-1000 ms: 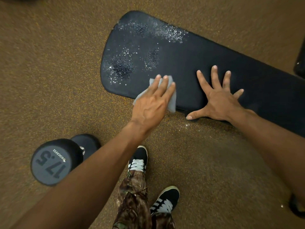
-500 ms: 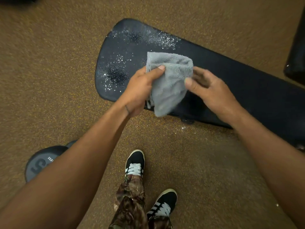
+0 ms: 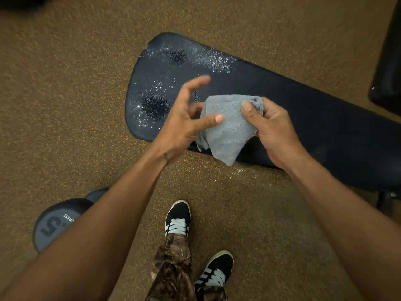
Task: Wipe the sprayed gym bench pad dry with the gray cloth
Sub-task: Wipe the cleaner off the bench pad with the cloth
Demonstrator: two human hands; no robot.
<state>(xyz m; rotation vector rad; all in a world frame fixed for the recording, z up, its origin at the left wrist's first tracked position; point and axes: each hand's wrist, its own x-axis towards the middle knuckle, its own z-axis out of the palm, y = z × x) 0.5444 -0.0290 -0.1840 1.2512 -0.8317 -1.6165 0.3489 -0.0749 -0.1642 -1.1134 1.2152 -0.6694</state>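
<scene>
Hands (image 3: 275, 129) pinch gray cloth (image 3: 227, 127) above wet bench pad (image 3: 314, 118).

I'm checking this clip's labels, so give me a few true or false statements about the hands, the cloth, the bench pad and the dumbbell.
1. The right hand grips the gray terry cloth. True.
2. The cloth lies flat on the dark blue bench pad. False: it is held up, bunched between the hands.
3. Spray droplets cover the pad's rounded end. True.
4. The left hand is a closed fist. False: its fingers are spread, only the thumb touching the cloth.
5. The round gray dumbbell sits on the pad. False: it is on the floor.
</scene>
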